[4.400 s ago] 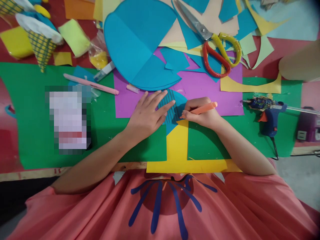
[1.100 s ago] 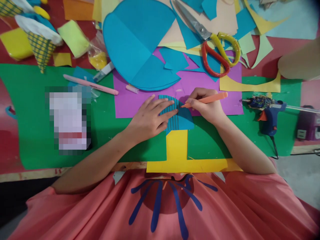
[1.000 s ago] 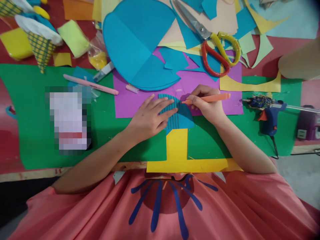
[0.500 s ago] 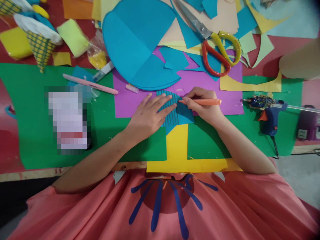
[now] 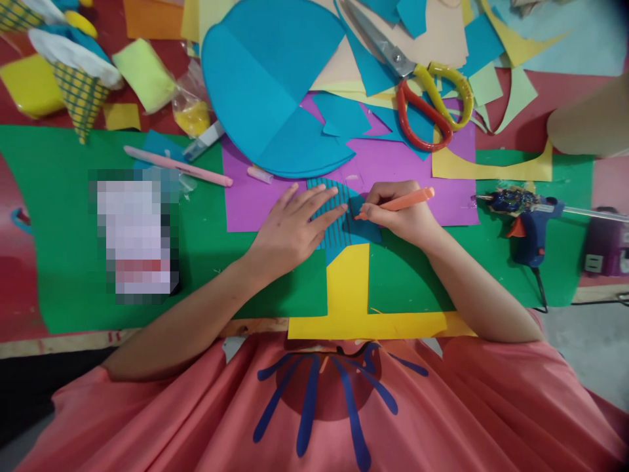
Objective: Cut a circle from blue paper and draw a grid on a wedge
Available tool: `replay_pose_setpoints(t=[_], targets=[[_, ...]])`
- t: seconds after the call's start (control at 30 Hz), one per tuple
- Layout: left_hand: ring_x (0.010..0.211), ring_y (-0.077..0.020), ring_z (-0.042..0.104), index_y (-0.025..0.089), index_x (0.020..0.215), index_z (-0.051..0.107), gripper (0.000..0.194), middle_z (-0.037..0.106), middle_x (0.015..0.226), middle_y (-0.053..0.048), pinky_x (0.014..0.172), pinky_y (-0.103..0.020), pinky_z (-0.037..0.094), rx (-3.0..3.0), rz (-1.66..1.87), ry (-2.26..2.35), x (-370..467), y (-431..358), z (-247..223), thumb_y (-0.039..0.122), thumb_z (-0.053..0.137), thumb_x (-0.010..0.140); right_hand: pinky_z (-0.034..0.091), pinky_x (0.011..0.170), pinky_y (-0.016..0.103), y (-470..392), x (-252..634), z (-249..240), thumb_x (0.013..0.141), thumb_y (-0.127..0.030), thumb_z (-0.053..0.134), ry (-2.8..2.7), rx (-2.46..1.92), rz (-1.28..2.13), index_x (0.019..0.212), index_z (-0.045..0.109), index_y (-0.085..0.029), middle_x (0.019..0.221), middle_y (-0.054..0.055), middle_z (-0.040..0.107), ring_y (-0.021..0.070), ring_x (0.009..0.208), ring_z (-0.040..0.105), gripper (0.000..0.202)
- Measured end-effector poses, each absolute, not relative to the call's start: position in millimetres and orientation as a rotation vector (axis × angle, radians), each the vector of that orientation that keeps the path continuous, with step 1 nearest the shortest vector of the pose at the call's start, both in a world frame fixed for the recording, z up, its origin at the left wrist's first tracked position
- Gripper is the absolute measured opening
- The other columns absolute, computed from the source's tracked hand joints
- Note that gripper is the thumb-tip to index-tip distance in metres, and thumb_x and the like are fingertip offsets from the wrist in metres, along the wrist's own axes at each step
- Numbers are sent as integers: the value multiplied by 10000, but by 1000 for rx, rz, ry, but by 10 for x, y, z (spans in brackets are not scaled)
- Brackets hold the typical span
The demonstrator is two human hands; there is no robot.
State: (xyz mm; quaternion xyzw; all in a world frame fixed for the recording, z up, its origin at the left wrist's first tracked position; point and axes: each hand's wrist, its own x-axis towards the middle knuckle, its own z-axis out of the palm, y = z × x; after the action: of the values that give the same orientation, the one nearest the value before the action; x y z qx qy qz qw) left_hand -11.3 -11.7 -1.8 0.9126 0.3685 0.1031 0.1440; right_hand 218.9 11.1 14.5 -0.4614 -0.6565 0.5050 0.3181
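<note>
A small piece of blue paper (image 5: pixel 366 226) with dark parallel stripes lies in front of me, partly over a purple sheet (image 5: pixel 417 174). My left hand (image 5: pixel 299 223) rests flat on its left side, fingers spread over the stripes and covering part of them. My right hand (image 5: pixel 400 213) is closed around an orange marker pen (image 5: pixel 411 199). The pen's tip touches or hovers just above the blue paper, right of the last stripe; I cannot tell which. Below the blue piece is a yellow paper strip (image 5: pixel 348 282).
Scissors (image 5: pixel 425 98) with red and yellow handles lie on paper scraps beyond my hands, beside a large blue paper disc (image 5: pixel 255 72). A blue glue gun (image 5: pixel 531 229) lies right. A pink pen (image 5: pixel 177 165) and a blurred-out object (image 5: pixel 137 236) are at left on green paper (image 5: pixel 63 229).
My right hand has moved the pen tip down across the blue paper, toward me. The pen now slants, its back end raised toward the upper right. My left hand stays put.
</note>
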Motion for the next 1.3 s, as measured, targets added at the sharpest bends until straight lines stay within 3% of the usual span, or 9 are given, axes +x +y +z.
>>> replay_pose_setpoints(t=[0.27,0.5,0.87,1.3], targets=[[1423,-263,364,251,1429,446,441,404,1537,-101,1167,-498,236,2590,262,1161,-107,-125,-3,358,344,1014,411,476,231,70,2191,159,792,-297,642,-1451,-1277,1281,630,581,-173,568,-10,622,88,483,529,213],[1457,-251,305,183,1482,366,488,380,1549,-118,1187,-468,216,2568,245,1116,-110,-120,-6,331,314,1020,370,494,226,26,2157,155,812,-277,621,-1679,-1283,1252,641,588,-159,585,-14,600,83,530,514,210],[1437,-266,346,245,1430,448,431,380,1552,-103,1169,-511,250,2571,258,1095,-103,-117,12,291,362,1011,351,498,234,40,2147,158,822,-307,601,-1736,-1342,1204,649,574,-166,594,-4,588,87,531,476,225],[1434,-274,345,237,1430,445,432,391,1544,-113,1166,-514,250,2565,256,1081,-112,-103,-8,298,375,1007,260,471,226,65,2157,163,758,-265,597,-1809,-1285,1259,543,486,-177,496,-42,440,73,496,364,258]])
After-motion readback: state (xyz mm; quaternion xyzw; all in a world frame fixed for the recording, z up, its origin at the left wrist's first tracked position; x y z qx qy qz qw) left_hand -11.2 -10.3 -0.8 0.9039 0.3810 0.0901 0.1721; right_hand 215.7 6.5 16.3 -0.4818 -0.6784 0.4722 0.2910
